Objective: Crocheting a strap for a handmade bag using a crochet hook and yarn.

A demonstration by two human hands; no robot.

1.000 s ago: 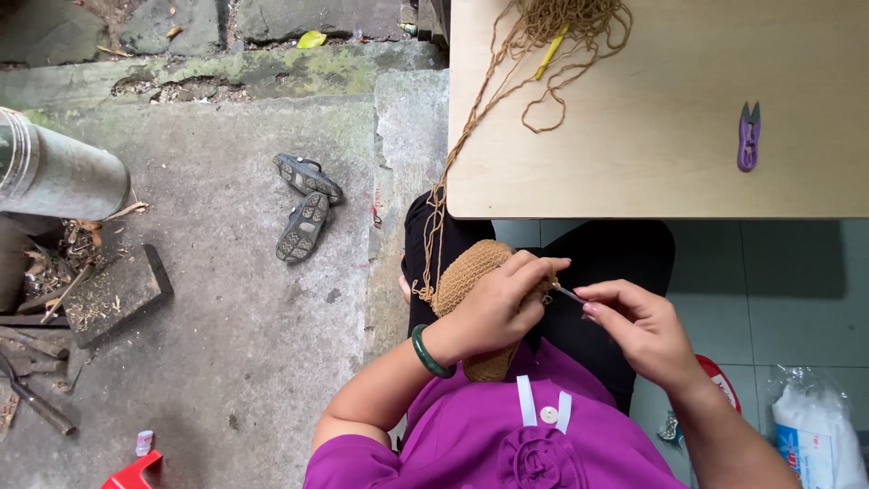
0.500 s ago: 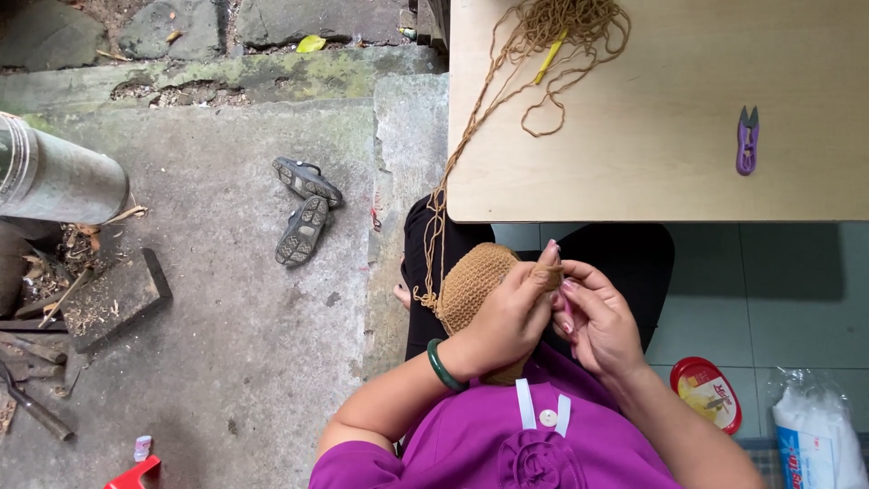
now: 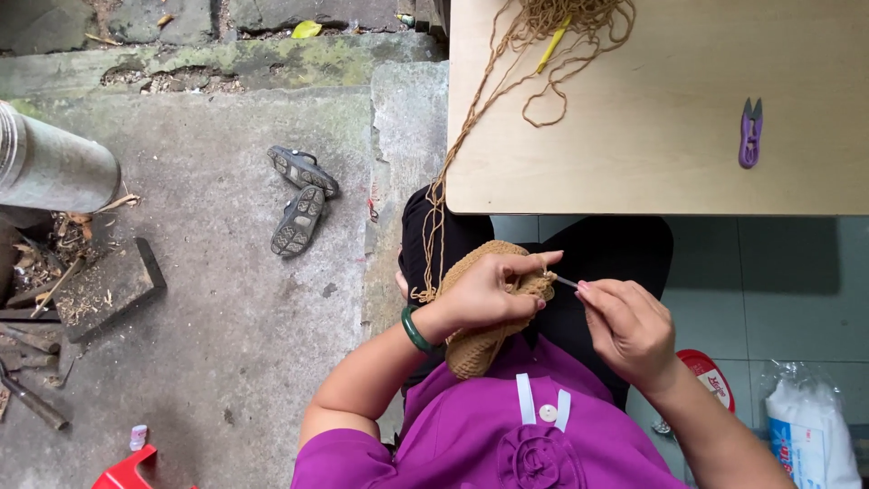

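Note:
My left hand (image 3: 493, 292) grips a tan crocheted piece (image 3: 471, 349) over my lap, fingers curled on its upper edge. My right hand (image 3: 626, 328) pinches a thin metal crochet hook (image 3: 565, 282) whose tip meets the piece at its right edge. Tan yarn (image 3: 441, 204) runs from the piece up over the table edge to a loose tangle (image 3: 561, 27) on the wooden table (image 3: 652, 154). A green bangle (image 3: 415, 330) circles my left wrist.
Purple thread snips (image 3: 749, 132) lie on the table's right side, and a yellow stick (image 3: 553, 45) sits in the yarn tangle. A pair of dark sandals (image 3: 299, 199) rests on the concrete to the left. A metal cylinder (image 3: 54, 167), a plastic bag (image 3: 810, 435) and a red lid (image 3: 711, 380) are nearby.
My right hand has drawn away to the right of the piece after being pressed against my left hand, and the hook shaft now shows between them.

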